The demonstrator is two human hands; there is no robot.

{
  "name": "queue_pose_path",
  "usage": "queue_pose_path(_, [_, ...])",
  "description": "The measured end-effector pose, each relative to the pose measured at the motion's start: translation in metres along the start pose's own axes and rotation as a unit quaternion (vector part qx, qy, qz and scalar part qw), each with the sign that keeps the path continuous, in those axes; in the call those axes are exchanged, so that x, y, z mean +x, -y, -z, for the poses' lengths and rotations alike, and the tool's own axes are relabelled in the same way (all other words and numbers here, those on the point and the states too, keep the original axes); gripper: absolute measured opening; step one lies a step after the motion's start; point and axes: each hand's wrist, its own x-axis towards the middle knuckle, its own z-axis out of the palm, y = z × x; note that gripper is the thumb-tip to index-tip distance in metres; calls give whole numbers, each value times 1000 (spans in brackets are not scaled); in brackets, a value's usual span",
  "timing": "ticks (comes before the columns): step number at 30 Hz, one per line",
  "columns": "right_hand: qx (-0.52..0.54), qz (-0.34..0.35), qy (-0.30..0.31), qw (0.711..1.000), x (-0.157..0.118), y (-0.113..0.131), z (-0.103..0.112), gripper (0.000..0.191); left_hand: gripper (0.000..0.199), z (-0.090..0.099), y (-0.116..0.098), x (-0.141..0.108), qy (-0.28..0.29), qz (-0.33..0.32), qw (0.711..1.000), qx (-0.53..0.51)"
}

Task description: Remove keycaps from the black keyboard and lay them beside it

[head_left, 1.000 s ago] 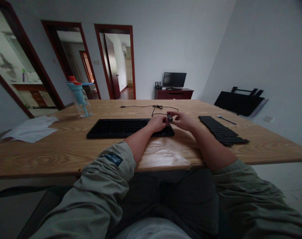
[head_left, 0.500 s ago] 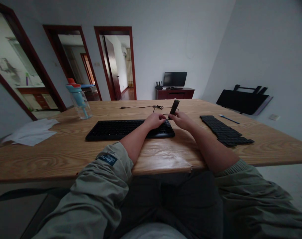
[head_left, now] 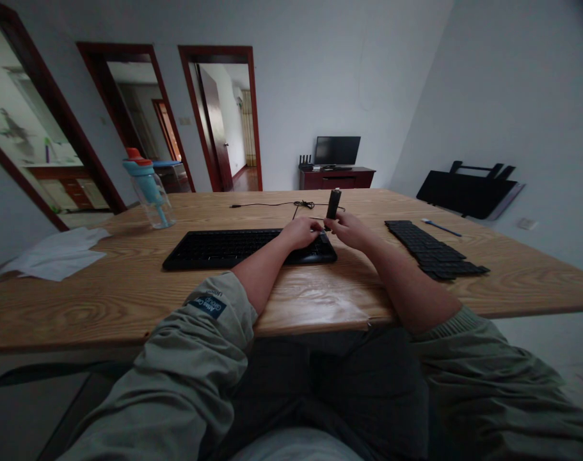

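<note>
A black keyboard point(head_left: 207, 250) lies on the wooden table in front of me. My left hand point(head_left: 302, 232) rests over its far right part, fingers curled and closed against the keyboard. My right hand point(head_left: 347, 228) is closed around the lower end of a black stick-shaped tool point(head_left: 334, 203), which stands nearly upright. Its bottom end is down at the keyboard's far right corner, near my left fingertips. What kind of tool it is cannot be made out, and my fingers hide its lower tip.
Rows of loose black keycaps point(head_left: 428, 248) lie to the right, beside a small blue-handled brush point(head_left: 441, 227). A thin black cable point(head_left: 267, 205) is behind the keyboard. On the left are a clear bottle point(head_left: 151, 195) and white paper sheets point(head_left: 61, 253). The table's edge point(head_left: 315, 330) is near me.
The black tool has tilted from leaning right to closer to upright, its top moving slightly left. My left hand stays on the keyboard. The whole view has shifted a little.
</note>
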Motion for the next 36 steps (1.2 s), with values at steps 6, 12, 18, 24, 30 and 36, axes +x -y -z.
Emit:
queue_pose_path(6, [50, -20, 19, 998, 2, -6, -4, 30, 29, 1, -2, -1, 13, -9, 1000, -19])
queue_pose_path(12, [38, -5, 11, 999, 1, -6, -4, 34, 22, 2, -5, -3, 2, 3, 999, -34])
queue_pose_path(18, [44, 6, -10, 999, 2, -2, -9, 38, 17, -4, 2, -1, -22, 2, 999, -50])
queue_pose_path(24, [136, -44, -69, 987, 11, -2, -29, 40, 16, -8, 5, 1, -27, 21, 997, -69])
queue_pose_path(30, [152, -172, -146, 962, 25, 6, -54, 49, 20, 3, 14, -4, -48, 75, 996, -20])
queue_pose_path(36, [133, -254, -281, 916, 35, 15, -70, 45, 22, 52, 50, -29, -107, 162, 979, 54])
